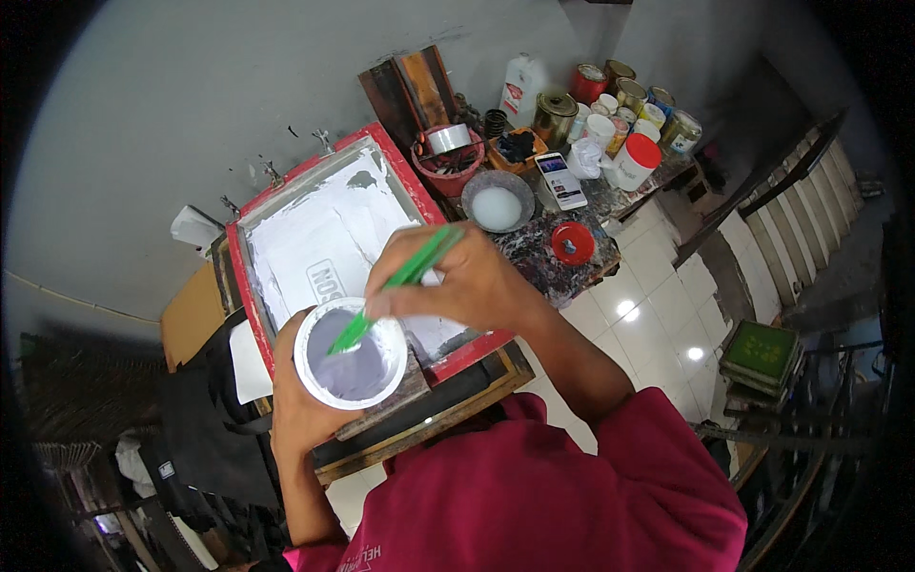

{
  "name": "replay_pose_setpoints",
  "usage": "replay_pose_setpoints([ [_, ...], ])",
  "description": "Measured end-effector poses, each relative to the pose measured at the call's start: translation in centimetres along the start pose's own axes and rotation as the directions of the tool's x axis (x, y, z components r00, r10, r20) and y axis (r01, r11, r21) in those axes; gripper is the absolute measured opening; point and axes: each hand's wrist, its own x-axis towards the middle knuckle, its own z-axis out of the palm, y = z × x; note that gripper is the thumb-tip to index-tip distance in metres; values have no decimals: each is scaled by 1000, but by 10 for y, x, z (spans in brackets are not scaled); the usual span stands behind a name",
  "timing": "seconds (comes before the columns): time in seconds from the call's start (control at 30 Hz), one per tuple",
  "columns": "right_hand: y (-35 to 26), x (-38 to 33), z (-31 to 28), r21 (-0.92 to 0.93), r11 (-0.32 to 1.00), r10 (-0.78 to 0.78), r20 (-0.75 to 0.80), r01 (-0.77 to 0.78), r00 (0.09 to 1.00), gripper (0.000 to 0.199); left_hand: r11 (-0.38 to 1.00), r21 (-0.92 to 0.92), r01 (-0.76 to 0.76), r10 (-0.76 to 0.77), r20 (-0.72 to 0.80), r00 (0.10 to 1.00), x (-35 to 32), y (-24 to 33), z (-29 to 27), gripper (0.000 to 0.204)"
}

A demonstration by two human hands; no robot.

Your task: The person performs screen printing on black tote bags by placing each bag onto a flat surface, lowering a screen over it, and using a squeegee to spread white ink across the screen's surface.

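Note:
My left hand (294,405) is wrapped round a white plastic tub (389,385) and holds it with its mouth tipped toward me. Pale grey-lilac ink or paint (345,374) lies inside. Between the fingers of my right hand (443,281) is a flat green stick (419,259), slanting down into the tub. Its pale lower end reaches the ink. Behind the tub lies a red screen-printing frame (396,157), its mesh smeared with white ink and showing a grey lettered shape. A worn wooden bar (391,400) rests at its near edge, partly hidden by the tub.
To the right, an ink-stained table (538,253) carries a grey bowl (498,202) with white stuff, a phone (560,181), a red lid (573,244), and several cans and jars. A red bucket (448,162) stands behind the frame. Stairs (796,219) rise at the far right.

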Motion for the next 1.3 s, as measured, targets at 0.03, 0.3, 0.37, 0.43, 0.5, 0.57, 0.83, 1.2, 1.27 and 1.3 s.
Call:
replay_pose_setpoints([
  [0.03, -3, 3, 8, -38, 992, -124, -41, 122, 992, 18, 1000, 16, 10, -10, -12, 1000, -2, -3, -2, 121],
  [0.3, -27, 9, 4, -273, 796, -482, 254, 540, 838, 23, 953, 257, -162, 185, -65, 981, 3, -44, -10, 122],
  [0.37, -29, 20, 5, -400, 719, -416, 409, 569, 812, 25, 921, 309, -235, 261, -44, 964, 13, -37, -17, 115],
  [0.43, -38, 33, 3, -445, 682, -413, 419, 579, 809, 21, 863, 340, -374, 414, -54, 908, 24, -32, -26, 109],
  [0.5, -46, 43, 4, -438, 697, -424, 386, 568, 819, 16, 817, 329, -474, 523, -76, 849, 33, -39, -33, 108],
  [0.57, -57, 47, 5, -395, 756, -428, 305, 522, 851, 14, 762, 330, -557, 628, -166, 760, 39, -39, -39, 96],
  [0.83, -54, 38, 31, -350, 846, -373, 153, 403, 915, 12, 629, 540, -559, 757, -264, 597, 39, -51, -61, 87],
  [1.2, 15, -6, 132, 472, 879, 247, -337, -64, 909, 18, 566, 644, -514, 798, -272, 539, 31, -80, -62, 102],
  [1.27, 29, -4, 148, 612, 790, 315, -379, -20, 870, 18, 590, 627, -508, 782, -286, 555, 29, -86, -60, 106],
  [1.3, 32, -2, 153, 684, 729, 366, -389, 0, 845, 17, 603, 616, -507, 773, -295, 562, 29, -89, -57, 109],
])
